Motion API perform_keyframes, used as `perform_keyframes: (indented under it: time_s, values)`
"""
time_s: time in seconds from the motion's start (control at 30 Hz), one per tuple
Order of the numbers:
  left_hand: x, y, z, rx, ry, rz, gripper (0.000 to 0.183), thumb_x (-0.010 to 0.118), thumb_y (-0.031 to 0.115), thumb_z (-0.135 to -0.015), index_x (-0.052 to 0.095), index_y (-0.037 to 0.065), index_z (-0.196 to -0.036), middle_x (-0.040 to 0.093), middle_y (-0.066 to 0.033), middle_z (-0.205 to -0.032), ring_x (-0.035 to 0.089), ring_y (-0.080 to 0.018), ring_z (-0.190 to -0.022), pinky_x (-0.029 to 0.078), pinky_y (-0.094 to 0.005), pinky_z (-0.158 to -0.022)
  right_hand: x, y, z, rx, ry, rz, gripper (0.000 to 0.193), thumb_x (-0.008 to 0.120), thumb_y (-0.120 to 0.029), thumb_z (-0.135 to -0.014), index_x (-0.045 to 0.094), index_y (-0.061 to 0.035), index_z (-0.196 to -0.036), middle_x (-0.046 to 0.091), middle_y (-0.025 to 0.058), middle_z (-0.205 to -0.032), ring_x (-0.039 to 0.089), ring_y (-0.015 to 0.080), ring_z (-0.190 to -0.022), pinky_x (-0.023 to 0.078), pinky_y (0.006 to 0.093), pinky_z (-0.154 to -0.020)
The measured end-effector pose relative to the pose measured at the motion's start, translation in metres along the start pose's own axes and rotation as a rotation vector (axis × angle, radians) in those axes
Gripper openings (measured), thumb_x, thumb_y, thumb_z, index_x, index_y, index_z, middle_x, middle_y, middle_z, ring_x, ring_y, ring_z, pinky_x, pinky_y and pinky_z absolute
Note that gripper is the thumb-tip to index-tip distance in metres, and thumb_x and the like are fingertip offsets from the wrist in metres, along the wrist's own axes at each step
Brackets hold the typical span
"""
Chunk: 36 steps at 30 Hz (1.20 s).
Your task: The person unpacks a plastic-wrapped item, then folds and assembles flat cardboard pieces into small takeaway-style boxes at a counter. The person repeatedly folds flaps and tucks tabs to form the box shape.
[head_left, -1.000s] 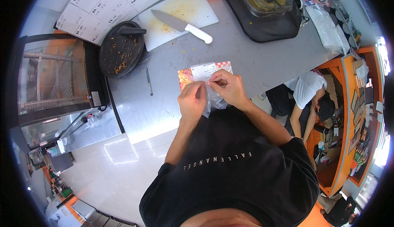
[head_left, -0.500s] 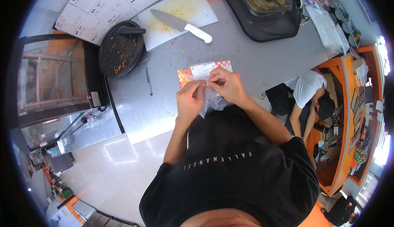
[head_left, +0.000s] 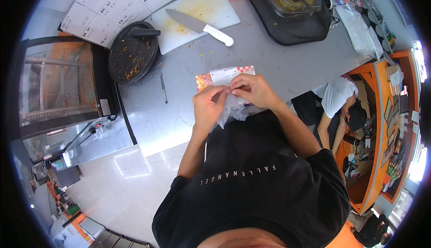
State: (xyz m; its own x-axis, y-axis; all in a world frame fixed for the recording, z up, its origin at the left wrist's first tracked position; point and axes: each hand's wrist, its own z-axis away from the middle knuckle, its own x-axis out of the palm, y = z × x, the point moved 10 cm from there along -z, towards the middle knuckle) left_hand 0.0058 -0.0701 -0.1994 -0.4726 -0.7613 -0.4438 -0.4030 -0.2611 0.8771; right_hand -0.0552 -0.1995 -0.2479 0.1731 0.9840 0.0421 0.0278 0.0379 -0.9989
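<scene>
One left hand [head_left: 208, 106] and one right hand [head_left: 257, 93], with one plastic bag [head_left: 232, 112] between them; to their left, one pen [head_left: 164, 87]; beyond them, one knife [head_left: 197, 26], one cutting board [head_left: 220, 10], one mortar [head_left: 120, 52], one pestle [head_left: 144, 32] and one tray [head_left: 310, 35].

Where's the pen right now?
In the head view, the pen lies on the metal counter, left of the left hand, just below and right of the round black dish.

A grey metal table [head_left: 287, 64] carries a white cutting board [head_left: 222, 10], a round black mortar [head_left: 128, 55] and a black tray [head_left: 296, 36]. A slim pen [head_left: 163, 87] lies there too — near the mortar.
</scene>
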Motion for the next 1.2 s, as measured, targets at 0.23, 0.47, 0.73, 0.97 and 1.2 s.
perform_keyframes:
  time_s: [0.23, 0.47, 0.73, 0.97, 1.2]
  values:
    - [0.001, 0.001, 0.001, 0.004, 0.035, -0.009, 0.011, 0.073, -0.001, -0.082, 0.074, 0.002, -0.092, 0.074, -0.0114, -0.086, 0.071, -0.0237, -0.077, 0.054, -0.0318, -0.070, -0.002, -0.008, 0.000, -0.066, 0.056, 0.171, 0.013, 0.071, -0.003, -0.086, 0.067, 0.0025, -0.098, 0.070, 0.0115, -0.097, 0.068, 0.0171, -0.076, 0.055, 0.0300, -0.068]
    - [-0.001, 0.005, 0.002, 0.025, 0.052, -0.029, 0.010, 0.072, -0.002, -0.081, 0.074, 0.001, -0.090, 0.072, -0.0121, -0.087, 0.071, -0.0241, -0.076, 0.055, -0.0317, -0.069, 0.013, -0.038, -0.001, -0.231, 0.004, 0.436, 0.010, 0.062, 0.001, -0.087, 0.057, 0.0018, -0.095, 0.060, 0.0170, -0.094, 0.062, 0.0350, -0.083, 0.052, 0.0392, -0.072]
    - [0.006, -0.001, 0.002, -0.050, 0.031, -0.064, 0.010, 0.074, 0.002, -0.079, 0.074, 0.002, -0.089, 0.072, -0.0116, -0.087, 0.071, -0.0246, -0.078, 0.056, -0.0325, -0.072, 0.004, -0.046, 0.000, -0.302, 0.139, 0.543, 0.020, 0.061, 0.003, -0.084, 0.056, 0.0018, -0.104, 0.059, 0.0181, -0.099, 0.063, 0.0395, -0.088, 0.053, 0.0434, -0.075]
    - [0.005, -0.001, 0.002, -0.034, 0.059, -0.060, 0.010, 0.074, 0.003, -0.079, 0.075, 0.002, -0.088, 0.070, -0.0112, -0.089, 0.071, -0.0234, -0.077, 0.056, -0.0330, -0.071, 0.017, -0.048, 0.002, -0.395, -0.162, 0.822, 0.027, 0.065, 0.001, -0.079, 0.061, -0.0029, -0.106, 0.060, 0.0123, -0.099, 0.066, 0.0331, -0.088, 0.056, 0.0408, -0.078]
    - [0.010, 0.002, -0.001, -0.050, 0.046, -0.135, 0.008, 0.073, 0.005, -0.076, 0.072, 0.000, -0.082, 0.064, -0.0107, -0.088, 0.069, -0.0231, -0.073, 0.056, -0.0330, -0.067, 0.007, -0.051, -0.001, -0.481, 0.027, 0.928, 0.017, 0.062, -0.002, -0.081, 0.063, -0.0057, -0.098, 0.060, 0.0104, -0.100, 0.067, 0.0309, -0.085, 0.057, 0.0402, -0.071]
